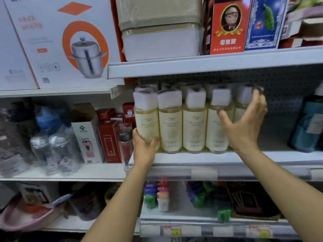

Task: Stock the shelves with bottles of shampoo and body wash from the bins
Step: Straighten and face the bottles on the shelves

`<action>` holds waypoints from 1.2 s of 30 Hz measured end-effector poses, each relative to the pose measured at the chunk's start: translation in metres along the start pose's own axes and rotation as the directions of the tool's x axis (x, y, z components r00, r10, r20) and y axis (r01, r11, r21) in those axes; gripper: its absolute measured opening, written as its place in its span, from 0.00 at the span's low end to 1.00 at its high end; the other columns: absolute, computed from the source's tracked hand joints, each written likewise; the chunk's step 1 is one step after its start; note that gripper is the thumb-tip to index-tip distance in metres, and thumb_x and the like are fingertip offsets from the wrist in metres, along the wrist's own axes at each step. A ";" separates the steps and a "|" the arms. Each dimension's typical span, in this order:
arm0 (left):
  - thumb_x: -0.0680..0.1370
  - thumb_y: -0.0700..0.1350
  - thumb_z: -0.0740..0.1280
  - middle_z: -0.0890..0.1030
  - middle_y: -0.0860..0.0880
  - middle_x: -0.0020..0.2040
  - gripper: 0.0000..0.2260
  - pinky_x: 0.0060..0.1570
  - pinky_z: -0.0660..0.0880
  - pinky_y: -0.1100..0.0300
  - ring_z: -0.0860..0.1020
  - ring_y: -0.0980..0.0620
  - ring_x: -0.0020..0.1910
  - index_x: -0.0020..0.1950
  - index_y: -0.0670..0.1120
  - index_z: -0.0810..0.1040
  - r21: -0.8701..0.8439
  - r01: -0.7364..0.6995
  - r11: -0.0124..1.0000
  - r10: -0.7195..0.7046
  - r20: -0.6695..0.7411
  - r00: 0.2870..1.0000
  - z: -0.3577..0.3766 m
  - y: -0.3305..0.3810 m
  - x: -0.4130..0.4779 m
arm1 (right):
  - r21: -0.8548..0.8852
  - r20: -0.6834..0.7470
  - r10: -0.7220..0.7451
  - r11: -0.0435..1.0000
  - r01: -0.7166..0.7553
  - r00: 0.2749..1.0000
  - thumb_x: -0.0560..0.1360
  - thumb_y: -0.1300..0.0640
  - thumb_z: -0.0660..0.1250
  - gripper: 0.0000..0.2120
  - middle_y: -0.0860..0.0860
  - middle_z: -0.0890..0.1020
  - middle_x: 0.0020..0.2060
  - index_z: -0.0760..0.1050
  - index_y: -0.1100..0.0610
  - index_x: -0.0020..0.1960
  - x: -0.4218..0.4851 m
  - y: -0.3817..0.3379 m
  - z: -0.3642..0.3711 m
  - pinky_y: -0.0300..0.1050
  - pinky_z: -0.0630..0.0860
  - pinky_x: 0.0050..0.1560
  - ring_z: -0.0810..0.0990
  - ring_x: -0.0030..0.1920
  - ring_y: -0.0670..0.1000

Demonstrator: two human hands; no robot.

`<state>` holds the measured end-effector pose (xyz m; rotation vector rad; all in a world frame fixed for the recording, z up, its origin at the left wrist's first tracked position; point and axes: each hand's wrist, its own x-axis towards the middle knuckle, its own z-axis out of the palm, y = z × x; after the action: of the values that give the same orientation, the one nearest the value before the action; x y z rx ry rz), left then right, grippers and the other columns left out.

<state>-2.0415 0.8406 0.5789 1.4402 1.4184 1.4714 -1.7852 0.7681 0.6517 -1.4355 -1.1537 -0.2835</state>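
Head view. On a shop shelf (227, 158), a front row of five pale yellow bottles (194, 126), upright and touching side by side, white caps wrapped in film. Gripped low down by the left hand (143, 148): the leftmost bottle (146, 119), thumb across its front, fingers round its back, level with the rest of the row. At the row's other end, the right hand (244, 126), spread wide and holding nothing (fingertips at the cap of the rightmost bottle (242, 100), thumb over its neighbour's label). More capped bottles behind. Upper left, a boxed steel pot (70, 46); far right, a teal bottle (309, 126).
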 end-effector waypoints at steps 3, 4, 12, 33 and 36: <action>0.67 0.58 0.79 0.61 0.46 0.76 0.52 0.71 0.66 0.39 0.65 0.44 0.74 0.79 0.56 0.47 0.005 0.039 0.999 -0.039 0.038 0.999 0.006 0.005 -0.007 | 0.033 0.189 0.356 0.929 -0.368 0.915 0.70 0.44 0.75 0.55 0.58 0.47 0.79 0.40 0.58 0.80 -0.007 0.036 -0.015 0.53 0.46 0.78 0.44 0.79 0.57; 0.64 0.60 0.80 0.56 0.45 0.78 0.59 0.74 0.61 0.38 0.59 0.43 0.77 0.80 0.55 0.41 0.032 0.061 0.998 -0.062 0.044 0.997 0.009 0.008 -0.009 | 0.027 0.259 0.400 0.907 -0.421 0.879 0.67 0.44 0.77 0.58 0.58 0.51 0.79 0.40 0.59 0.80 -0.008 0.048 -0.015 0.53 0.49 0.77 0.47 0.79 0.57; 0.60 0.58 0.82 0.48 0.44 0.80 0.68 0.76 0.53 0.39 0.50 0.41 0.79 0.79 0.52 0.31 0.174 0.113 0.978 -0.103 -0.063 0.993 0.029 0.018 -0.016 | -0.104 0.440 0.437 0.892 -0.439 0.784 0.67 0.41 0.77 0.57 0.64 0.61 0.73 0.46 0.66 0.78 -0.014 0.074 -0.004 0.54 0.61 0.73 0.60 0.73 0.63; 0.77 0.46 0.72 0.57 0.51 0.80 0.39 0.74 0.62 0.49 0.60 0.50 0.78 0.81 0.52 0.52 -0.098 0.059 0.993 -0.069 -0.094 0.993 0.165 0.100 -0.154 | -0.033 0.817 0.102 0.991 -0.131 0.568 0.79 0.50 0.67 0.39 0.49 0.54 0.79 0.46 0.50 0.81 0.013 0.118 -0.126 0.43 0.55 0.73 0.54 0.78 0.50; 0.78 0.44 0.71 0.66 0.49 0.77 0.34 0.68 0.67 0.54 0.67 0.51 0.73 0.80 0.50 0.57 -0.216 0.113 0.970 -0.115 0.004 0.993 0.184 0.108 -0.174 | -0.005 0.815 0.092 0.988 -0.152 0.571 0.79 0.49 0.67 0.39 0.48 0.53 0.80 0.47 0.48 0.81 0.010 0.129 -0.131 0.47 0.53 0.76 0.52 0.79 0.49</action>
<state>-1.8053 0.6999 0.6012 1.1999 1.2802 1.5088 -1.6244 0.6867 0.6130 -1.6180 -1.7650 0.6075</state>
